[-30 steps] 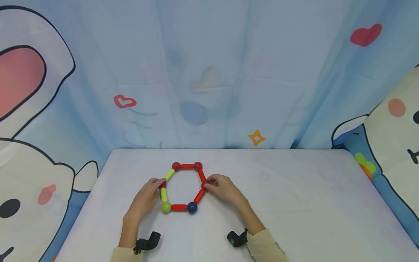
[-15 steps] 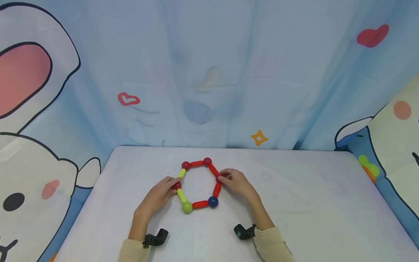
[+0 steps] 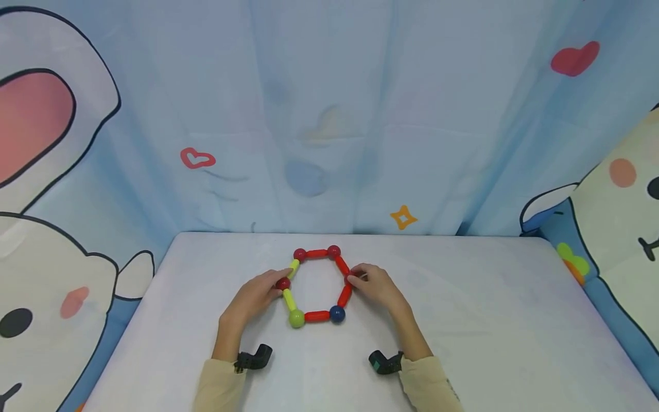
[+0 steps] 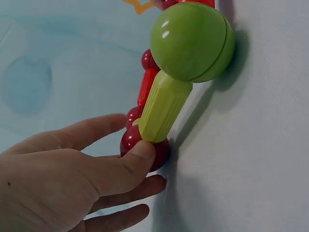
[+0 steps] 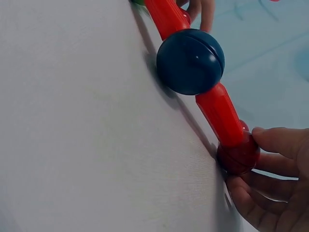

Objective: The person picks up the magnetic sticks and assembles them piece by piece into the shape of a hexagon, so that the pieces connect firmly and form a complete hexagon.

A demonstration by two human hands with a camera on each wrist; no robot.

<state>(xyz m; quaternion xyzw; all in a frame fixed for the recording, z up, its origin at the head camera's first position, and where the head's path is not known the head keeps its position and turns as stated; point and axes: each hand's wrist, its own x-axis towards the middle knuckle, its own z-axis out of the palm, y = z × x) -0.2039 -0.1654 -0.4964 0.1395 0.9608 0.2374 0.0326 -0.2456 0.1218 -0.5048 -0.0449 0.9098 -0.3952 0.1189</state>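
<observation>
A six-sided ring of plastic rods and balls, like magnetic building sticks, lies on the white tabletop. Its left corner is a dark red ball (image 3: 282, 284), joined to two yellow-green rods (image 4: 165, 106); my left hand (image 3: 254, 294) pinches this ball, thumb on the near side. At the opposite corner my right hand (image 3: 378, 287) holds another dark red ball (image 5: 239, 155) between thumb and fingers, which mostly cover it in the head view. The near side has a green ball (image 3: 296, 319), a red rod (image 3: 317, 316) and a dark blue ball (image 3: 337, 314). Two red balls form the far corners.
The white table (image 3: 489, 320) ends at a light blue curtain (image 3: 329, 126) printed with cartoon figures. A black camera mount (image 3: 254, 357) sits on the left wrist, and another black mount (image 3: 386, 363) on the right.
Both hands have moved the ring to the right and slightly away across the table. It turned a little and then back, and both hands keep hold of the same two corner balls.
</observation>
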